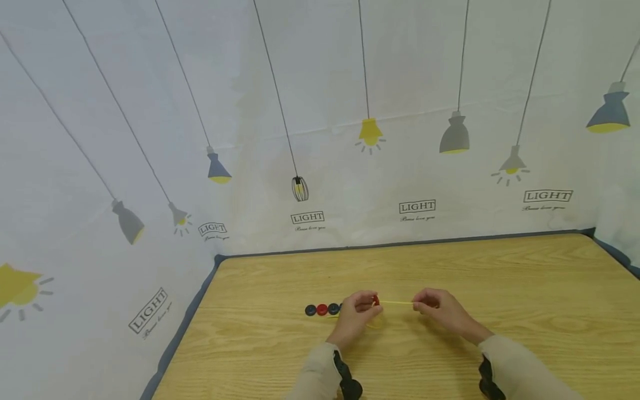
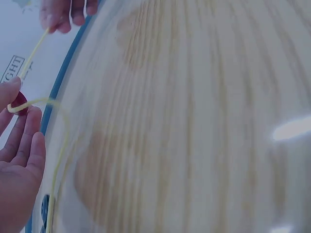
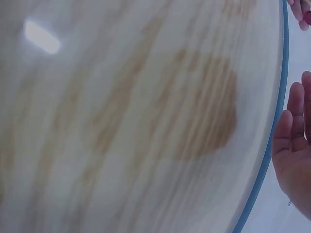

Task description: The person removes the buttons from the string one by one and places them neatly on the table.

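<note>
My left hand (image 1: 354, 315) pinches a red button (image 1: 376, 300) between thumb and fingertips, held above the wooden table. A yellow string (image 1: 397, 303) runs taut from this button to my right hand (image 1: 443, 309), whose thumb and fingers pinch it. In the left wrist view, the string (image 2: 64, 145) also loops loosely down from the red button (image 2: 19, 103) toward the table. Left of my left hand, a dark button (image 1: 310, 310), another red button (image 1: 322, 309) and more dark ones lie in a row. The left hand partly hides the row's right end.
The wood-grain table (image 1: 260, 355) has a dark blue edging along its far and left sides. Behind it hangs a pale wall covering (image 1: 350, 166) printed with lamps. A black strap (image 1: 345, 372) circles the left wrist, and another black strap (image 1: 487, 378) the right.
</note>
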`<state>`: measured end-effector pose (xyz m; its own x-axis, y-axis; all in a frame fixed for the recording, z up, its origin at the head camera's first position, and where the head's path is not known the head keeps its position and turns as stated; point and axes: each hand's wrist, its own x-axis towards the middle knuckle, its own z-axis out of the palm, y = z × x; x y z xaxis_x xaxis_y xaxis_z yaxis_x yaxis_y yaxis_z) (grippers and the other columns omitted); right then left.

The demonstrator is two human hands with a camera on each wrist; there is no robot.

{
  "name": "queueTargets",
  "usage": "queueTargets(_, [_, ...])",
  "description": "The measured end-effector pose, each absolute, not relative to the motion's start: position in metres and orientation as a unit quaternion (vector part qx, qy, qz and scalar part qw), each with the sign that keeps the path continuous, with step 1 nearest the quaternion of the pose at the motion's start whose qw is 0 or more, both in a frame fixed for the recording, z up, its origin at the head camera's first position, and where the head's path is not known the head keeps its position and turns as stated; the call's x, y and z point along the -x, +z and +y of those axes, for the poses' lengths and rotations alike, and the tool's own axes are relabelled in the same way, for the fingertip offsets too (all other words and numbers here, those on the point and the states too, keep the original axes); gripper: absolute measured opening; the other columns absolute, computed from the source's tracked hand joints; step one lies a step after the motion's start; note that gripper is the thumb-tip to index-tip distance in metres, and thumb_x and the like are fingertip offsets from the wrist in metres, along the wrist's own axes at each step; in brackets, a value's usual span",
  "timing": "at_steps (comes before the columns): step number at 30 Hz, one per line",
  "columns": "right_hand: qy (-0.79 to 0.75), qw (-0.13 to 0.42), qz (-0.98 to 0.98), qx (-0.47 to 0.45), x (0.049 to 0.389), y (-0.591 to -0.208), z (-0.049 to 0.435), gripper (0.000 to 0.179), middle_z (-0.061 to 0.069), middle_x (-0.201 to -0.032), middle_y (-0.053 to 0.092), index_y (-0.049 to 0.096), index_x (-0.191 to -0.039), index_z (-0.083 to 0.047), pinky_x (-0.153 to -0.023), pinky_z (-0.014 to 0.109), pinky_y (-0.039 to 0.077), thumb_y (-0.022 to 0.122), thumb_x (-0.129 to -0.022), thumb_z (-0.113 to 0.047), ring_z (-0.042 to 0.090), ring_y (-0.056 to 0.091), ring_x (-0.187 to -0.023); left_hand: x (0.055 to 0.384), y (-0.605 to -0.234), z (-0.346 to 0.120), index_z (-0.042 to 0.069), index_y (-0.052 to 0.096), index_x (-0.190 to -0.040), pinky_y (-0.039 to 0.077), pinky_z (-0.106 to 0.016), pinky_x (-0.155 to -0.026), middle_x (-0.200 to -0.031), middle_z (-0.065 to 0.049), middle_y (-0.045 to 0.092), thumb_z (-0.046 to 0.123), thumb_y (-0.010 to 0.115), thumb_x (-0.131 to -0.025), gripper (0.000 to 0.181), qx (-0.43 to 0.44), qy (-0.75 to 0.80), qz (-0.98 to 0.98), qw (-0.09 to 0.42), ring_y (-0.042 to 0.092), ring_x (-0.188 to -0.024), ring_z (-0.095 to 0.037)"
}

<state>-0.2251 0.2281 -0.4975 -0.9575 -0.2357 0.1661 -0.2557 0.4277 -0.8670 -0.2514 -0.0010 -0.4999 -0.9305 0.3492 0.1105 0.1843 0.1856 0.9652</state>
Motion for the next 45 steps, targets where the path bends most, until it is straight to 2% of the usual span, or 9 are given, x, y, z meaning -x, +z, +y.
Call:
queueTargets(4, [0.513, 0.003, -0.847, -0.141, 0.223, -0.499, 0.235, 0.025, 0.007, -0.087, 0.061, 0.059, -0.097, 0.004, -0.066, 0.025, 0.046, 0.057, -0.087, -0.019, 0.018, 0.056, -0.080, 0.261, -0.512, -0.015, 0.004, 0.058, -0.113, 0.044, -0.027, -0.080, -0.103, -0.003, 0.059, 0.017, 0.064, -0.082, 0.034, -0.165, 0.602, 0.779, 0.061, 0.054, -0.092, -0.014])
queueTargets(11, [0.486, 0.020, -0.863, -0.138, 0.220, -0.503, 0.246, 0.021, 0.003, -0.087, 0.061, 0.061, -0.094, 0.000, -0.070, 0.025, 0.045, 0.057, -0.087, -0.020, 0.008, 0.055, -0.079, 0.268, -0.512, -0.040, 0.003, 0.058, -0.112, 0.045, -0.028, -0.079, -0.099, -0.002, 0.059, 0.018, 0.065, -0.081, 0.035, -0.151, 0.599, 0.784, 0.060, 0.055, -0.090, -0.015])
queueTargets(22, [0.469, 0.013, -0.876, -0.115, 0.216, -0.500, 0.258, 0.019, 0.003, -0.087, 0.061, 0.062, -0.092, -0.002, -0.072, 0.026, 0.045, 0.058, -0.087, -0.019, 0.011, 0.055, -0.082, 0.269, -0.500, -0.075, 0.003, 0.054, -0.117, 0.042, -0.035, -0.085, -0.108, -0.007, 0.057, 0.021, 0.061, -0.084, 0.037, -0.166, 0.566, 0.806, 0.052, 0.053, -0.098, -0.021])
queueTargets(29, [0.467, 0.010, -0.877, -0.113, 0.213, -0.500, 0.264, 0.019, 0.003, -0.087, 0.061, 0.062, -0.092, -0.001, -0.071, 0.025, 0.045, 0.058, -0.086, -0.019, 0.009, 0.055, -0.081, 0.268, -0.499, -0.090, -0.001, 0.054, -0.115, 0.041, -0.037, -0.087, -0.108, -0.012, 0.057, 0.016, 0.062, -0.083, 0.037, -0.176, 0.566, 0.804, 0.049, 0.053, -0.100, -0.025])
queueTargets(34, [0.450, 0.018, -0.884, -0.123, 0.211, -0.502, 0.269, 0.016, 0.001, -0.087, 0.061, 0.062, -0.089, -0.003, -0.072, 0.025, 0.045, 0.058, -0.086, -0.019, 0.006, 0.054, -0.081, 0.264, -0.496, -0.102, -0.003, 0.054, -0.114, 0.043, -0.035, -0.086, -0.108, -0.016, 0.057, 0.015, 0.064, -0.082, 0.038, -0.177, 0.560, 0.807, 0.058, 0.054, -0.099, -0.026])
queueTargets(45, [0.441, -0.001, -0.890, -0.113, 0.208, -0.503, 0.280, 0.016, 0.000, -0.086, 0.060, 0.063, -0.089, -0.005, -0.069, 0.025, 0.045, 0.058, -0.086, -0.020, 0.005, 0.053, -0.078, 0.260, -0.498, -0.122, -0.004, 0.054, -0.113, 0.045, -0.031, -0.081, -0.105, -0.016, 0.059, 0.014, 0.061, -0.084, 0.035, -0.184, 0.532, 0.824, 0.064, 0.057, -0.095, -0.025])
